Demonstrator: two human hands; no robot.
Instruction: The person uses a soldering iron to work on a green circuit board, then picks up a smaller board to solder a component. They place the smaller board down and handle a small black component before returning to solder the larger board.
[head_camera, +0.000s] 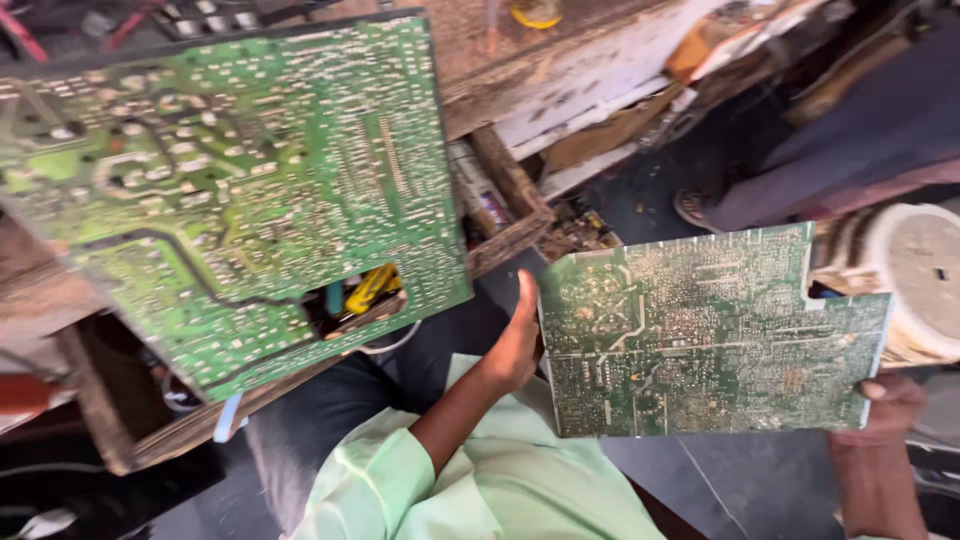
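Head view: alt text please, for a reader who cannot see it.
Two hands, the left hand and right hand, hold a green circuit board by its side edges, solder side up. A larger green board lies over a worn wooden workbench at upper left.

The left hand (512, 345) and right hand (893, 403) grip opposite edges of a small green circuit board (705, 335). A larger green circuit board (230, 190) tilts over the worn wooden tabletop (520, 50).

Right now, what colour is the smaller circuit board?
Green with pale silvery solder traces, smaller circuit board; head view.
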